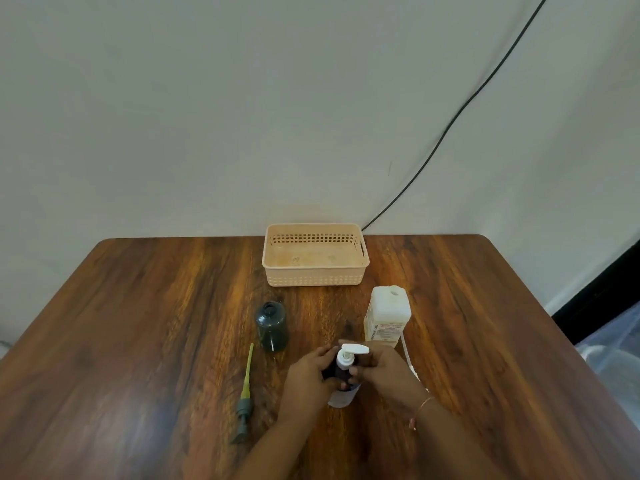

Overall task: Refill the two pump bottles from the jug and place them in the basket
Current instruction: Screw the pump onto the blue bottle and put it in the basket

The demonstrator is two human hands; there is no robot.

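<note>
both hands are on the white-pump bottle (344, 377), which stands near the front of the table (138, 323). the left hand (308, 377) wraps its side, fingers curled round it; the right hand (379, 370) closes on it just below the pump head (351, 349), fingers pinched at the collar. whether the pump is being screwed on or off cannot be told here. the dark bottle (272, 325) stands apart to the left with its neck open, and its pump (245, 400), with a yellow-green tube, lies flat on the table beside it, so that one is uncapped and not yet closed. how full either bottle is cannot be read. the jug (388, 317) stands upright just beyond the right hand, its mouth open. the basket (315, 277) sits at the far edge by the wall with nothing in it. so, judging from this, neither bottle is placed; at the least the dark bottle needs its pump back, and both must go to the basket. any pouring left is uncertain.
</note>
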